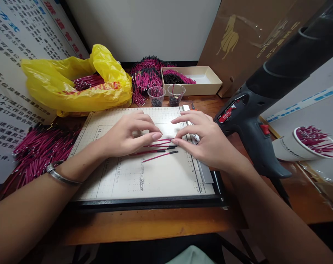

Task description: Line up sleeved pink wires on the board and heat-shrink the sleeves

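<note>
A thin magenta wire (pixel 164 140) stretches between my two hands above a cream gridded paper-cutter board (pixel 166 179). My left hand (pixel 130 134) pinches its left part between thumb and forefinger. At the wire's other end, thumb and forefinger of my right hand (pixel 201 137) are closed, the other fingers spread; the tip itself is mostly hidden. Just below lie several loose magenta wires with black sleeves on their right ends, among them one slanting wire (pixel 159 156) nearest to me. My left hand partly covers the others.
A yellow plastic bag (pixel 78 99), wire piles (pixel 42 154), two clear cups (pixel 156 97) with small black pieces, and a shallow cream box (pixel 194 89) surround the board. A heat gun (pixel 254 117) stands close right of my right hand. Farther right is a white paper cup (pixel 293 148) of wires.
</note>
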The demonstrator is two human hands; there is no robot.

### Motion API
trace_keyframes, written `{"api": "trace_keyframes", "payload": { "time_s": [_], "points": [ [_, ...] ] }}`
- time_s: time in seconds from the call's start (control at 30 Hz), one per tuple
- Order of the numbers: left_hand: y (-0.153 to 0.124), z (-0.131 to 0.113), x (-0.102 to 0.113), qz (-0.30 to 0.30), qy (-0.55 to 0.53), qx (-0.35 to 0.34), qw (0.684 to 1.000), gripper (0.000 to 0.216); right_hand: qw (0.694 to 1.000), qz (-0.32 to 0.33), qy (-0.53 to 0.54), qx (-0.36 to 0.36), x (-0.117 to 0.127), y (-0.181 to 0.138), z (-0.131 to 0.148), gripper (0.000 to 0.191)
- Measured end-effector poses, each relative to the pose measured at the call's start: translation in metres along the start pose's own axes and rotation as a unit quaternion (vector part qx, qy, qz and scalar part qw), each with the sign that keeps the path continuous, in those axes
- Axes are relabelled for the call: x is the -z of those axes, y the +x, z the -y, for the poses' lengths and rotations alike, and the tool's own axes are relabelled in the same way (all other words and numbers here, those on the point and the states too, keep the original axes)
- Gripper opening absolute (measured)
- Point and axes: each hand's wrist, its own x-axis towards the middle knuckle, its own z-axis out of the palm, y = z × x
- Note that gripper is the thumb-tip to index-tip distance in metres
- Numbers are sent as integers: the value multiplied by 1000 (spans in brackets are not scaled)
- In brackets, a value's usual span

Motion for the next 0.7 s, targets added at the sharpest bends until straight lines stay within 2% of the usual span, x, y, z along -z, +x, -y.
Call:
{"api": "trace_keyframes", "payload": {
  "time_s": [0.13, 0.3, 0.4, 0.5, 0.7],
  "points": [
    [0, -1, -2, 17, 0, -11, 1000, 22, 999, -42, -22, 7, -6, 0, 3, 16],
    [0, 0, -5, -38, 40, -19, 998, 24, 999, -43, -3, -1, -7, 0, 8, 8],
    [0, 0, -4, -53, 56, -16, 997, 24, 999, -36, -3, -8, -8, 0, 9, 20],
    [0, -1, -4, -57, 57, -20, 997, 24, 999, -45, -18, -8, -11, -1, 9, 12],
    [1, -4, -5, -43, 52, -61, 996, 16, 996, -88, -21, 20, -13, -1, 9, 13]
  ]
}}
